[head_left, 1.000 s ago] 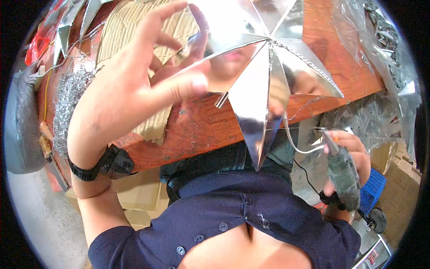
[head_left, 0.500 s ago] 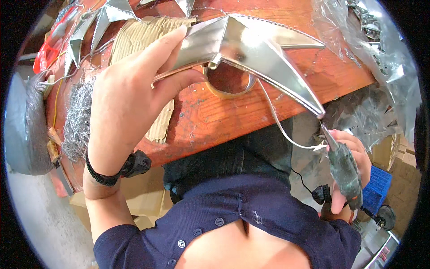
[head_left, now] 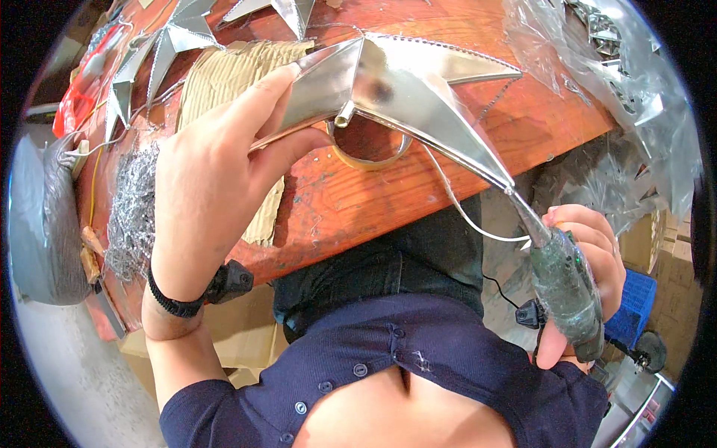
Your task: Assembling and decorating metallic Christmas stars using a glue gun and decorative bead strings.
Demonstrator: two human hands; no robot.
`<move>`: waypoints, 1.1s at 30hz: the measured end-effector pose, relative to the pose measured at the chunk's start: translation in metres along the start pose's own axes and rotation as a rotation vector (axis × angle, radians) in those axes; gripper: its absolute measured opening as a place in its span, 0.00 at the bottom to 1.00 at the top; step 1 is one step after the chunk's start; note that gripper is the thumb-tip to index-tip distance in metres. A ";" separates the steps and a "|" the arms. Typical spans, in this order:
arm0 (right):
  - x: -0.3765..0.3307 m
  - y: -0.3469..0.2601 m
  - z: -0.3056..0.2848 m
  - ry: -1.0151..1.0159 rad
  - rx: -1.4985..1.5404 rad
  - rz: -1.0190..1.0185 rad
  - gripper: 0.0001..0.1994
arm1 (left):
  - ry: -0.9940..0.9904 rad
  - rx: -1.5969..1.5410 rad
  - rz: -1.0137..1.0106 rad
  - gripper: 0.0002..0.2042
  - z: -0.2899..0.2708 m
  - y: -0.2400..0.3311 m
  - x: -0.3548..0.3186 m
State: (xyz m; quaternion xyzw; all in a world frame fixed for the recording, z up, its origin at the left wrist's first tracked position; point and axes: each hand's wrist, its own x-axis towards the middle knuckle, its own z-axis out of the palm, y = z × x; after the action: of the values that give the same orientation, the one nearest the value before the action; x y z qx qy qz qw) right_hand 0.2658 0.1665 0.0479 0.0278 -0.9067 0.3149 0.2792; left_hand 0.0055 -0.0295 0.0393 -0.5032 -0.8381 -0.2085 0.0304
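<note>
My left hand (head_left: 205, 183) grips a shiny silver metal star (head_left: 429, 97) by one arm, thumb below and fingers above. A short metal tube (head_left: 344, 114) juts from the star's near edge, and dark-dotted seams run along its arms. Closed round a thick, green-wrapped handle, my right hand (head_left: 597, 257) holds a tapered metal-nosed tool (head_left: 564, 295); whether it is pliers or another kind I cannot make out. The nose meets the star's lower right point. Beneath the star lies a ring-shaped band (head_left: 371, 163), partly hidden.
Other silver stars (head_left: 175, 37) lie at the far left of the wooden table (head_left: 351, 201), by corrugated cardboard (head_left: 261, 63). Steel wool (head_left: 133, 201) sits at the left edge. Clear plastic sheeting (head_left: 635, 112) covers the right side. A white cord (head_left: 463, 213) hangs over the front edge.
The star has shifted slightly left, and its right point has dropped left. My right hand has moved left with the tool, which stays at that point.
</note>
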 end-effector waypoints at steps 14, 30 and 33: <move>0.001 -0.006 -0.004 -0.025 -0.067 0.023 0.20 | 0.008 -0.003 -0.029 0.23 0.001 0.000 -0.003; -0.001 0.000 0.000 0.055 -0.084 -0.006 0.28 | 0.015 0.006 -0.041 0.23 0.001 0.000 -0.004; -0.003 -0.002 -0.009 0.012 -0.103 0.005 0.34 | 0.003 0.006 -0.040 0.23 0.000 0.001 -0.002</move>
State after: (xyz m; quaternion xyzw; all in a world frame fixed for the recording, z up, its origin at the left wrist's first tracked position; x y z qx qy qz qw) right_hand 0.2734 0.1701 0.0527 0.0094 -0.9201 0.2684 0.2851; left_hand 0.0069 -0.0304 0.0387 -0.4859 -0.8486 -0.2072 0.0289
